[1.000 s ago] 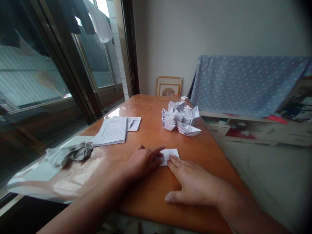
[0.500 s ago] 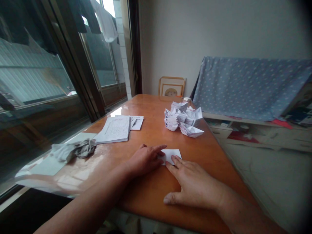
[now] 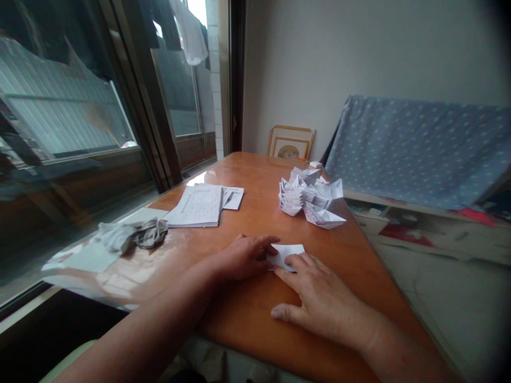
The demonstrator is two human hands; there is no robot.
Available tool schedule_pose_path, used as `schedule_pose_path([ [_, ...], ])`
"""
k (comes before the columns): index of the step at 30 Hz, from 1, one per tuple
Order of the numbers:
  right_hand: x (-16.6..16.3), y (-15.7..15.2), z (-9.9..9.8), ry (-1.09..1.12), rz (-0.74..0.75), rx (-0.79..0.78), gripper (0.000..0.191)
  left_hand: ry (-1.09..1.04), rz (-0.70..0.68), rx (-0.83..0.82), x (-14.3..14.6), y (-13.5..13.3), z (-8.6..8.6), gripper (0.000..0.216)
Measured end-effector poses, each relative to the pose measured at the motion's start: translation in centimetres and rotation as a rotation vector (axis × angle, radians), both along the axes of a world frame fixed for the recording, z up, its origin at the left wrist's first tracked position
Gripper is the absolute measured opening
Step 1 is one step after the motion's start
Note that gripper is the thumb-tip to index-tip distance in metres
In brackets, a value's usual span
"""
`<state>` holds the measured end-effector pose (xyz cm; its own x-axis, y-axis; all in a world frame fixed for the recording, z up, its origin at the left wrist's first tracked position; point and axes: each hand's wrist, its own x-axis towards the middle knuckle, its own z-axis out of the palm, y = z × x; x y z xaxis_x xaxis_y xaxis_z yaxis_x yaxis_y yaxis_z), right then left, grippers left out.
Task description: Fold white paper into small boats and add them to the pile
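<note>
A small folded sheet of white paper (image 3: pixel 290 249) lies flat on the wooden table (image 3: pixel 255 319) in front of me. My left hand (image 3: pixel 249 256) rests at its left edge, fingers stretched out and touching the paper. Across its lower right part lie the fingers of my right hand (image 3: pixel 315 284), spread with the thumb apart on the tabletop. Farther off to the right stands a cluster of folded paper boats (image 3: pixel 305 194), nested in stacks, with one boat tilted toward me.
At the left lies a stack of written sheets (image 3: pixel 196 206), with a pen (image 3: pixel 229 198) on paper beside it. A crumpled grey cloth (image 3: pixel 149 233) is near the left edge. Picture frames (image 3: pixel 289 141) lean against the far wall; a spotted blue cloth (image 3: pixel 415 151) covers something at right.
The view has turned slightly left, so everything appears farther right. My right fingers are a little more bent on the paper; both hands stay at it.
</note>
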<state>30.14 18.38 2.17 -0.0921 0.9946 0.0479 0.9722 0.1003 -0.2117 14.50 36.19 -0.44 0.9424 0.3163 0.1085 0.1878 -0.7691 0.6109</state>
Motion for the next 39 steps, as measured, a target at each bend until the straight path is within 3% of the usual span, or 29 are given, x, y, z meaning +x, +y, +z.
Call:
schedule_pose_path([
  [27, 2.8, -1.6, 2.3, -0.128, -0.14, -0.132, 0.053, 0.042, 0.015, -0.03, 0.1, 0.0, -0.2, 0.046],
  [39, 4.6, -1.6, 1.7, -0.126, -0.174, -0.075, 0.046, 0.035, 0.025, -0.018, 0.3, 0.1, -0.6, 0.046],
])
